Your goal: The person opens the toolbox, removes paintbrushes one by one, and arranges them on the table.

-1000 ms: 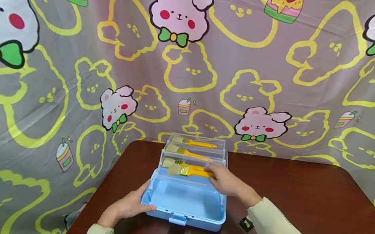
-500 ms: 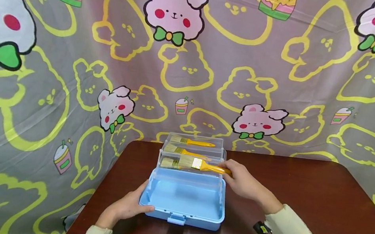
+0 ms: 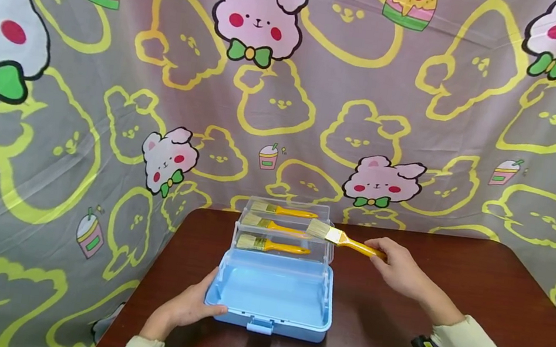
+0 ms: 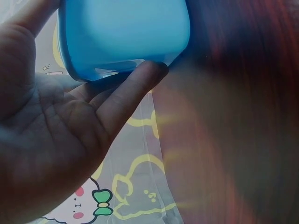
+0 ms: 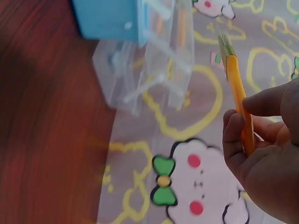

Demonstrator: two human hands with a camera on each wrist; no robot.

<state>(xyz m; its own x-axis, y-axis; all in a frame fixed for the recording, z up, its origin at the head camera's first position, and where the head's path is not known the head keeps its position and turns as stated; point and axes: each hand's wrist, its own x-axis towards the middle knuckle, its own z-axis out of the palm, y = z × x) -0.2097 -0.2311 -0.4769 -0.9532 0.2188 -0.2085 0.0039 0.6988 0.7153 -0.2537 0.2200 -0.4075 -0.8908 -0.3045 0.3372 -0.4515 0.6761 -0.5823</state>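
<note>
In the head view my right hand (image 3: 400, 269) grips a flat paintbrush (image 3: 359, 246) by the end of its yellow handle. The brush is held up to the right of the trays, its pale bristles pointing left. In the right wrist view thumb and fingers pinch the handle (image 5: 237, 84). My left hand (image 3: 186, 309) holds the left front corner of a light blue toolbox (image 3: 274, 294), whose lower compartment holds nothing visible. In the left wrist view its fingers (image 4: 131, 93) lie against the blue wall. Three similar brushes lie in the raised clear trays, the nearest brush (image 3: 275, 246) in the lowest.
The toolbox stands on a dark red-brown table (image 3: 424, 312). Its clear trays (image 3: 326, 250) fan upward behind the blue base, and a latch (image 3: 260, 326) hangs at the front. A patterned cloth (image 3: 291, 80) closes off the back and left sides.
The right hand has lifted the paintbrush from in front of the lowest tray and moved it to the right. The brush lying in that tray now shows fully. My left hand stays on the toolbox.
</note>
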